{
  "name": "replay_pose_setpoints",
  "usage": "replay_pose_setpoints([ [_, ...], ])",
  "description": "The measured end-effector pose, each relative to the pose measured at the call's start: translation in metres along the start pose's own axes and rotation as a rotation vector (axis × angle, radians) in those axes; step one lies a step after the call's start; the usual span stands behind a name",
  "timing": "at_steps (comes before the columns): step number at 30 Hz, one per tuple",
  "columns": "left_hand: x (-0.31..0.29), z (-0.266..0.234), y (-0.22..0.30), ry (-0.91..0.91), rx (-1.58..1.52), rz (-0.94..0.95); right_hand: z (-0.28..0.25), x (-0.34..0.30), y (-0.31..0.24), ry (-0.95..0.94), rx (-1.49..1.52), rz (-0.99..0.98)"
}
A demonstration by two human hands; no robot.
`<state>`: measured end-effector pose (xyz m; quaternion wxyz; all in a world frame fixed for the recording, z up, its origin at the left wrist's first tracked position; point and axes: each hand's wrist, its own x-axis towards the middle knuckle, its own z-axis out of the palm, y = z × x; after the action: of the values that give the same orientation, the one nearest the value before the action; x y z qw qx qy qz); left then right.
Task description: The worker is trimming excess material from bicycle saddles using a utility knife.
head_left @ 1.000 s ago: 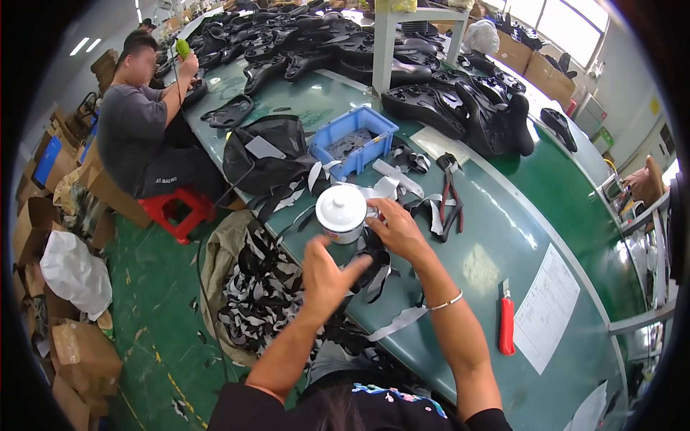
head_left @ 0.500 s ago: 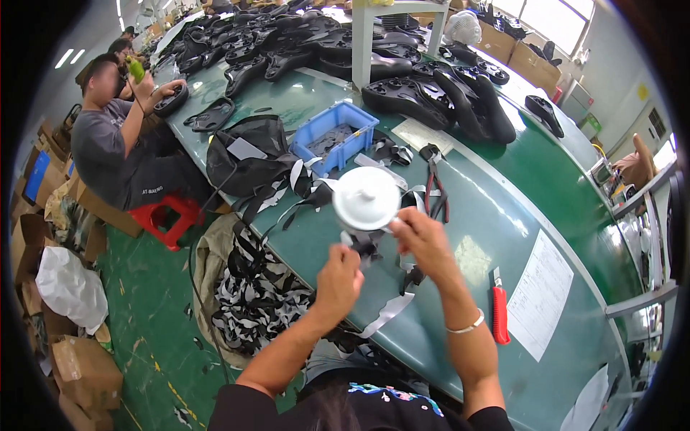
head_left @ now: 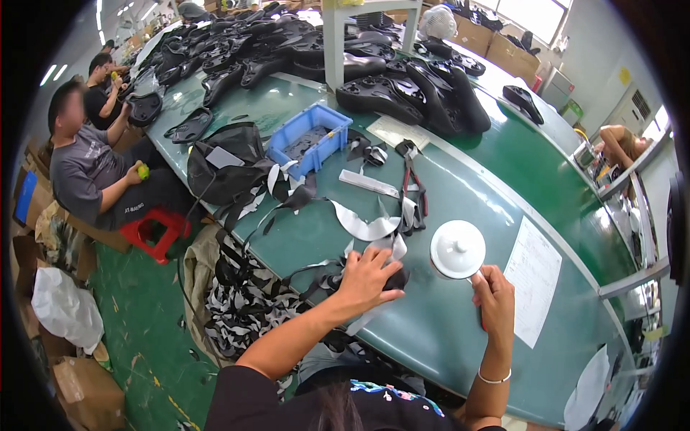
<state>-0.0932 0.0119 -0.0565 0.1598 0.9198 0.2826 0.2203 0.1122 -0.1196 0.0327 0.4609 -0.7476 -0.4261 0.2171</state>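
Observation:
My right hand (head_left: pixel 496 296) is closed around the handle of a white lidded mug (head_left: pixel 458 250), which it holds over the green table (head_left: pixel 438 316). The mug's round lid with its knob faces up. My left hand (head_left: pixel 370 279) has its fingers spread over black and white fabric scraps (head_left: pixel 394 286) near the front edge; it touches them. Beyond that hand lie a curved white strip (head_left: pixel 363 224) and pincers with red and black handles (head_left: pixel 411 179). The red utility knife is mostly hidden behind my right hand.
A blue bin (head_left: pixel 310 140) and a black bag (head_left: pixel 228 154) stand farther back. Black bicycle saddles (head_left: pixel 381 99) are heaped at the far end. A written sheet (head_left: pixel 533 280) lies to the right. A sack of scraps (head_left: pixel 244 287) is below the edge. A co-worker (head_left: pixel 90 161) sits at left.
My right hand has carried the mug to the right. My left hand has opened and moved onto the scraps. The seated co-worker has lowered the green object, and the view has shifted slightly.

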Motion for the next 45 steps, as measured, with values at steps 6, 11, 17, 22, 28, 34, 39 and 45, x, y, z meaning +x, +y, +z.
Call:
replay_pose_setpoints([
  [6, -0.067, -0.03, -0.011, -0.015, -0.113, -0.068, 0.003, -0.019, 0.025, -0.031, 0.059, 0.037],
  [11, -0.128, -0.101, -0.057, -0.442, -0.056, -0.345, -0.001, -0.036, 0.029, -0.047, 0.048, 0.099],
  [17, -0.114, -0.124, -0.022, -0.233, 0.062, -0.242, 0.006, -0.047, 0.03, -0.156, -0.026, -0.033],
  [22, -0.026, -0.092, 0.047, -0.012, -0.368, 0.027, 0.013, -0.068, 0.009, -0.266, 0.075, 0.03],
  [28, -0.007, -0.075, 0.058, -0.24, -0.389, 0.274, 0.012, -0.083, 0.004, -0.306, 0.059, -0.001],
  [34, -0.019, -0.069, 0.044, -0.15, -1.255, -0.064, 0.004, -0.083, -0.007, -0.297, 0.111, 0.039],
  [39, -0.024, -0.053, 0.032, 0.37, -1.255, -0.283, -0.017, -0.074, -0.025, -0.242, 0.037, -0.152],
  [45, -0.059, 0.009, 0.013, 0.329, -1.316, -0.456, -0.048, -0.068, -0.086, -0.096, -0.032, -0.409],
])
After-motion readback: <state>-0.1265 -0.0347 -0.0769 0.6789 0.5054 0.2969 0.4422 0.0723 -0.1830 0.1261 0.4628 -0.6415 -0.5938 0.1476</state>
